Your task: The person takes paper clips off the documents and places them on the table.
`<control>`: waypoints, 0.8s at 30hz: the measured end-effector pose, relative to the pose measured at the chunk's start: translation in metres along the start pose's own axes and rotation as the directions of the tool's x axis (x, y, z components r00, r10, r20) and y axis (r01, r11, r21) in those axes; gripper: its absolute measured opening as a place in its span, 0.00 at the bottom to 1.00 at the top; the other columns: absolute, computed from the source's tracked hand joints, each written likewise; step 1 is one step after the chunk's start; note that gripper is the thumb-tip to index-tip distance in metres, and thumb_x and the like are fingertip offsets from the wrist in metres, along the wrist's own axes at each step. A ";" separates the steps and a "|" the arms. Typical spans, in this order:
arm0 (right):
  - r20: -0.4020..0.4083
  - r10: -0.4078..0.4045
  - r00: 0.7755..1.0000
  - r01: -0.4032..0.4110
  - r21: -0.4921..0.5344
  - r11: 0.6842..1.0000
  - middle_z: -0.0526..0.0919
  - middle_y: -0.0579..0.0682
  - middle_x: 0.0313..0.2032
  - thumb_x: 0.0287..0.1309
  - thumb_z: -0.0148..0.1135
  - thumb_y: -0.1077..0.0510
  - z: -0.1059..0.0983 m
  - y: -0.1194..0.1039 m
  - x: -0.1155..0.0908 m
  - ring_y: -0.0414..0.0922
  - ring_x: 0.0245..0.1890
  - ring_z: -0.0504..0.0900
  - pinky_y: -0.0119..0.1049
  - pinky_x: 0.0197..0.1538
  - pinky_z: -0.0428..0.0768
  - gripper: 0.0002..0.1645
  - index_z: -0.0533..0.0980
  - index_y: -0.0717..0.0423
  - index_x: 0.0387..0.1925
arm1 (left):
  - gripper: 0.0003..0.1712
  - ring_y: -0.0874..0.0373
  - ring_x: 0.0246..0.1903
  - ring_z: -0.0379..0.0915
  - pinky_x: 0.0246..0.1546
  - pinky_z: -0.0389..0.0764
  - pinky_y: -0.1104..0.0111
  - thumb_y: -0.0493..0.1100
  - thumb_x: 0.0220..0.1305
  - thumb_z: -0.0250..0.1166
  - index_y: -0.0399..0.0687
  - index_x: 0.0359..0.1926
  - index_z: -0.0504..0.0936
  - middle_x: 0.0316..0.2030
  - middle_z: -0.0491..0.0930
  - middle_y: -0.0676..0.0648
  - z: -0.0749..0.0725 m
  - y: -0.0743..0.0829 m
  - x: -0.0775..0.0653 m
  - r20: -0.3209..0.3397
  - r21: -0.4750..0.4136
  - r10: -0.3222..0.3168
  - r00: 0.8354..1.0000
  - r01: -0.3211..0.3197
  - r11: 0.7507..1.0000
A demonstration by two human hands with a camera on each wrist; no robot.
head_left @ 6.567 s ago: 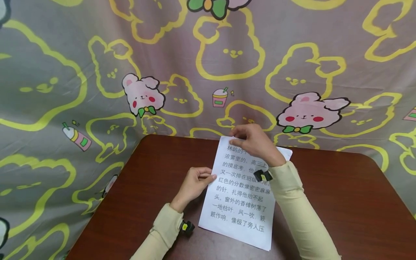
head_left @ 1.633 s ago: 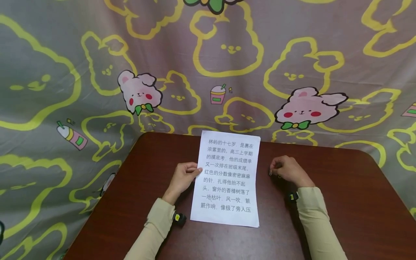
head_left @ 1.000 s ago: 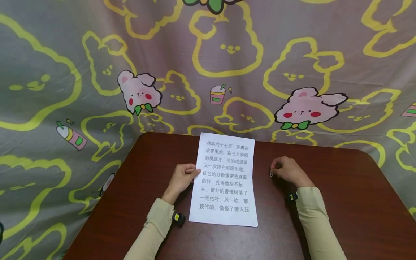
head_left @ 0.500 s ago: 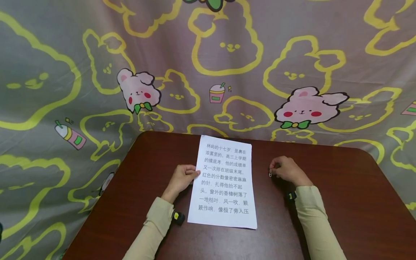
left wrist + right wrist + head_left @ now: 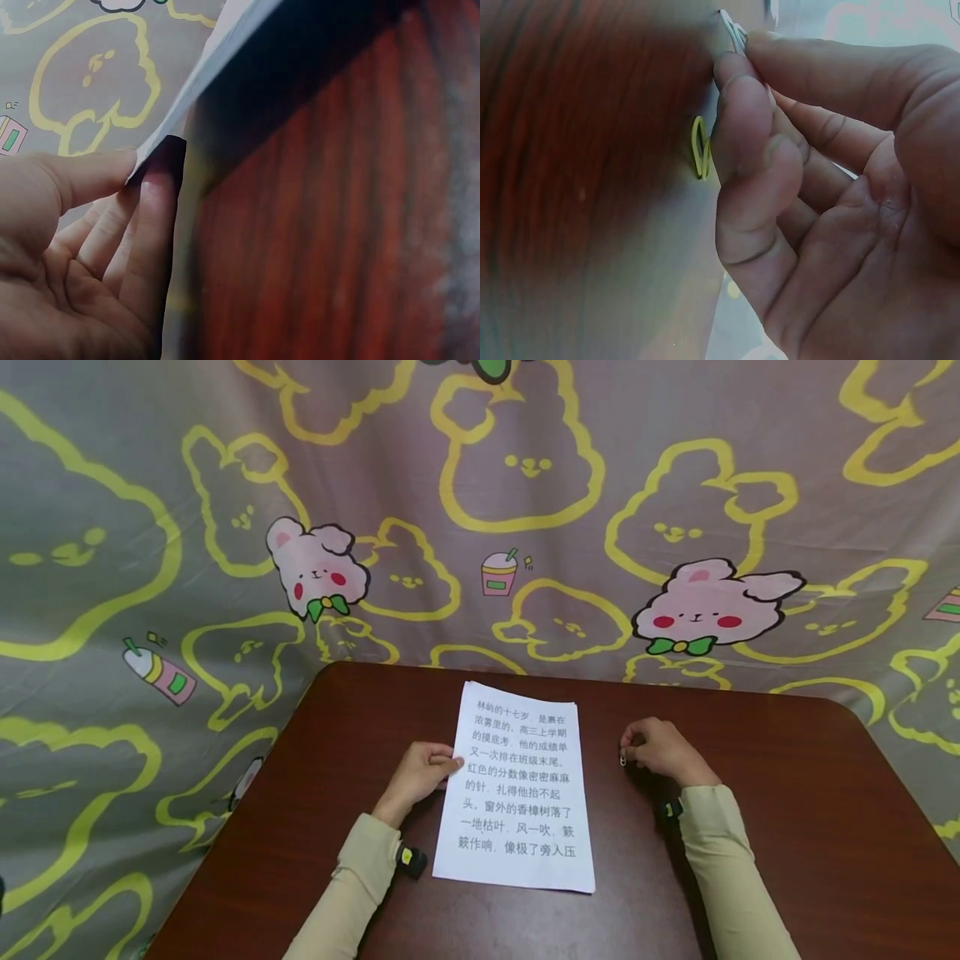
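Observation:
My left hand (image 5: 414,781) pinches the left edge of white printed paper (image 5: 517,785) between thumb and fingers. In the left wrist view the paper (image 5: 169,124) tilts up from the table, its underside in shadow. Lines of large Chinese characters cover the face turned to me. To the right of the paper, my right hand (image 5: 663,752) pinches a small pale paper clip (image 5: 622,760) by one end, thumb against index finger. The right wrist view shows this clip (image 5: 733,31) sticking out past the fingertips, and a yellow paper clip (image 5: 700,148) by the curled fingers.
A dark reddish-brown wooden table (image 5: 315,893) with rounded far corners lies under both hands. Behind and to the left hangs a grey curtain (image 5: 420,460) with yellow outlines and rabbit heads. Each wrist wears a small black camera (image 5: 411,860).
Earlier my right hand was at the paper's top edge; since then it has moved right and holds the paper clip. Over the last second, the paper's top edge has sunk lower.

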State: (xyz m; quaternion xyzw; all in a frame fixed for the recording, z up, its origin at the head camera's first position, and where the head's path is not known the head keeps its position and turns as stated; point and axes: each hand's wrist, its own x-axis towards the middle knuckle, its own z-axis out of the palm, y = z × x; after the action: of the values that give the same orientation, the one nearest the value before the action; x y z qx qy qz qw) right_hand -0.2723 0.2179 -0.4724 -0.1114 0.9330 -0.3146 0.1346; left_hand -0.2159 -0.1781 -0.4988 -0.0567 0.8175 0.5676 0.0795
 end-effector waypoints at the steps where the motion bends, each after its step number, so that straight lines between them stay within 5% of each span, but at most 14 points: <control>1: 0.001 0.002 1.000 -0.002 0.001 1.000 0.85 0.53 0.29 0.64 0.65 0.66 0.000 0.000 0.000 0.44 0.27 0.80 0.37 0.28 0.78 0.02 0.81 0.62 0.34 | 0.10 0.60 0.30 0.86 0.33 0.89 0.66 0.37 0.69 0.69 0.33 0.46 0.87 0.36 0.91 0.39 0.000 0.000 0.000 0.001 0.002 -0.003 1.000 0.003 1.000; 24: 0.011 -0.017 1.000 0.018 -0.031 0.999 0.85 0.53 0.29 0.63 0.66 0.65 -0.001 0.000 0.000 0.44 0.27 0.80 0.37 0.30 0.78 0.02 0.81 0.61 0.33 | 0.17 0.61 0.27 0.83 0.31 0.88 0.69 0.44 0.71 0.69 0.30 0.47 0.87 0.33 0.90 0.42 -0.009 0.001 -0.001 0.024 0.001 -0.125 0.992 0.125 0.992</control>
State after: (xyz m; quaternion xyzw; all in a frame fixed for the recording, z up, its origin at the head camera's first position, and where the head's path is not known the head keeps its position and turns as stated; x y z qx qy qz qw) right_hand -0.2723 0.2190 -0.4714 -0.1233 0.9360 -0.3006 0.1351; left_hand -0.2152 -0.1859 -0.4947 -0.1012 0.8113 0.5622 0.1247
